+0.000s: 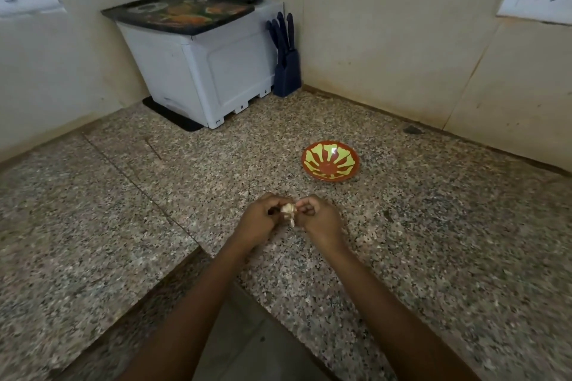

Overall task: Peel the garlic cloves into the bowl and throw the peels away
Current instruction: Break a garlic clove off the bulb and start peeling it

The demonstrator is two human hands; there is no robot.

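Left hand [258,219] grips the garlic [288,210], steadying it above the counter [123,195]; right hand [315,216] pinches at its skin, likely to peel. Bowl [330,161] sits beyond, right of the hands, near for dropping cloves; looks empty. 2 hands busy.

Counter [433,241] lies open around the bowl [330,160]; white box [198,71], apparent knife block [288,71] fill corner.

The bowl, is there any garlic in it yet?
No, the bowl shows only its painted pattern; the left hand and right hand hold the garlic.
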